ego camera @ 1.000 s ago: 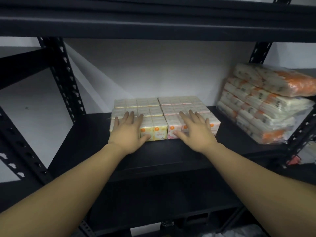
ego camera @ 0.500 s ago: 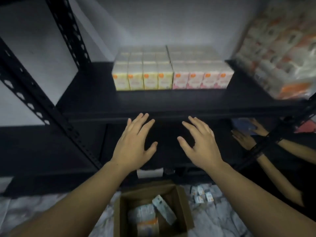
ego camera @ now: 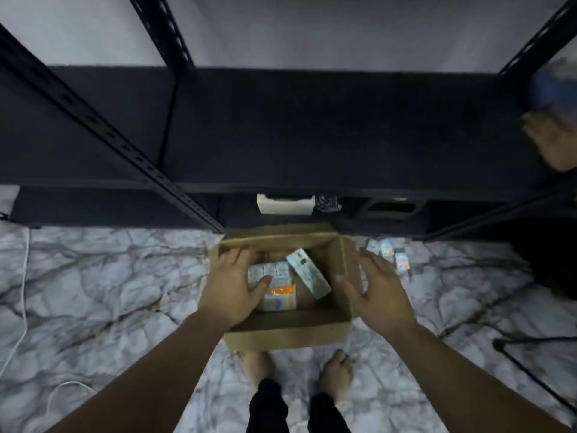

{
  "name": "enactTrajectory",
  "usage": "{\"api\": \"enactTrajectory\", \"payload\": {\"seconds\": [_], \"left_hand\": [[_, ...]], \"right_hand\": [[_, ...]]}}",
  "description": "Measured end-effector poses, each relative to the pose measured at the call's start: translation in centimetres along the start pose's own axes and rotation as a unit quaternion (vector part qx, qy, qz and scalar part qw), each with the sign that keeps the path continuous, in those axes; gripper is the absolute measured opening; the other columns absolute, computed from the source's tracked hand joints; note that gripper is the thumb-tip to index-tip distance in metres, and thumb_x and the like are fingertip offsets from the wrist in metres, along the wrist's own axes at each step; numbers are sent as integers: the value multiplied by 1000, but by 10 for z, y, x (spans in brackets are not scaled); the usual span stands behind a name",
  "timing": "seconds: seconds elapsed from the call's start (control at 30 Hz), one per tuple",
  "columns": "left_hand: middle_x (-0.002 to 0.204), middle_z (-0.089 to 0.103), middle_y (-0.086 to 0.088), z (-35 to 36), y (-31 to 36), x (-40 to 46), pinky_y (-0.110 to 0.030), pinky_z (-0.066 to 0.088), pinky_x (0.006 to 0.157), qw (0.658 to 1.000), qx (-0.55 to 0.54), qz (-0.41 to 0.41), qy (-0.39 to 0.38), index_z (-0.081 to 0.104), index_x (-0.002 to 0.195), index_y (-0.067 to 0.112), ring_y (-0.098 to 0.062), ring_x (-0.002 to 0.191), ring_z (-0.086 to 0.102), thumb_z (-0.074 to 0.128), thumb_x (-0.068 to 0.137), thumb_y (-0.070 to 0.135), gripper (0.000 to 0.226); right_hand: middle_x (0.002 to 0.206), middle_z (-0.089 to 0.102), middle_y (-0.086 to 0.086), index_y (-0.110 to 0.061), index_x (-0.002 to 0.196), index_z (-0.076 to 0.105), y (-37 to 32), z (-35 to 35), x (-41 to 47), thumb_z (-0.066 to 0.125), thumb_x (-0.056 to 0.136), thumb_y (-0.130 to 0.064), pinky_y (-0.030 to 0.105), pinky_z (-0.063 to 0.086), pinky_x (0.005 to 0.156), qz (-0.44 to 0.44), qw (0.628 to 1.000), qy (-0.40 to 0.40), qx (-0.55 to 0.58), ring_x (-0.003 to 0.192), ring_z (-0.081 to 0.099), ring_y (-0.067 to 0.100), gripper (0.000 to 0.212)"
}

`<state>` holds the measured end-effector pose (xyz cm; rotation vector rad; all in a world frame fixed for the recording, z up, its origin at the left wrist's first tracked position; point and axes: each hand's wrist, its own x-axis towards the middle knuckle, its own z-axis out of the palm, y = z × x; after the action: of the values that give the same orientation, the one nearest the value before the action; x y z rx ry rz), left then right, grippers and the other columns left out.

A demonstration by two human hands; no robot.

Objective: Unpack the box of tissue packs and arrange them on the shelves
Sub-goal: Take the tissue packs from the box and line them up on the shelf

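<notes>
left hand (ego camera: 232, 289): nearer, fingers spread, empty, over flat tissue packs (ego camera: 271, 274) at box (ego camera: 287, 335) left wall
right hand (ego camera: 379, 290): open, empty, at right wall
tilted pack (ego camera: 308, 273): between hands, long axis toward near-right corner

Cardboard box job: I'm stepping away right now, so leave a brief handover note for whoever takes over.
Left hand: inside the cardboard box, fingers over the flat tissue packs; no grip visible yet.
Right hand: open, at the box's right wall, holding nothing.
Box sits on the floor before the shelf. One pack leans tilted inside. Loose packs lie on the floor to its right.
Done: cannot tell from this view.
Left: shelve box packs and floor packs.
</notes>
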<state>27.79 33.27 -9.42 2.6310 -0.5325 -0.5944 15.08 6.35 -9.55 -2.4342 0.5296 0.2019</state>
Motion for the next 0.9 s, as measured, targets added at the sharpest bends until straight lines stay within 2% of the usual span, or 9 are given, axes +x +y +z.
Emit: {"api": "enactTrajectory", "payload": {"seconds": [0.07,0.17,0.3,0.5,0.57,0.7,0.83,0.9], "left_hand": [[134,57,-4,38,-32,10,-41,48,102,1000,1,-15,-18,52,140,20,-27,125,52,57,90,60,64],[136,55,-3,94,-74,31,-43,48,104,998,21,-20,-48,46,149,23,-27,125,52,59,91,60,70],[144,51,-5,172,-117,64,-45,48,104,995,62,-10,-83,41,153,22,-28,130,47,59,92,59,73],[157,41,-9,282,-172,126,-45,36,117,991,34,-8,-132,34,159,20,-30,144,37,65,95,53,78],[158,37,-6,304,-183,146,-44,34,118,989,21,-15,-146,30,160,23,-27,145,35,65,94,54,81],[153,40,-6,354,-208,191,-44,36,114,984,60,-10,-169,28,160,27,-30,137,41,72,85,61,93],[163,33,-7,385,-230,219,-52,21,122,978,90,-11,-186,25,161,34,-34,145,32,73,81,65,98],[160,38,-7,392,-236,224,-51,20,122,977,109,-10,-184,26,160,37,-34,141,36,72,81,66,96]], "right_hand": [[144,59,11,-11,143,58,18,43,8,55,97,-60,42,44,111,23,999,-29,-2,136,50,31,67],[145,57,9,-12,146,55,39,109,26,65,98,-50,38,43,109,62,997,-44,15,135,51,29,62],[144,54,6,-20,152,46,67,195,65,68,93,-54,33,41,104,131,988,-67,39,134,50,28,71],[140,55,13,-21,150,45,126,317,130,75,83,-59,43,45,108,192,973,-121,32,130,50,37,83],[148,50,11,-23,154,40,140,339,148,73,83,-62,43,42,111,197,971,-134,28,136,46,36,88],[160,38,12,-24,163,24,170,384,187,76,86,-49,43,32,120,213,967,-133,33,146,34,37,96],[158,43,11,-31,164,16,186,415,206,85,78,-35,45,36,118,228,963,-133,51,144,36,35,110],[155,48,12,-32,164,15,190,423,209,87,78,-29,41,40,115,228,962,-134,62,142,43,34,113]]}}
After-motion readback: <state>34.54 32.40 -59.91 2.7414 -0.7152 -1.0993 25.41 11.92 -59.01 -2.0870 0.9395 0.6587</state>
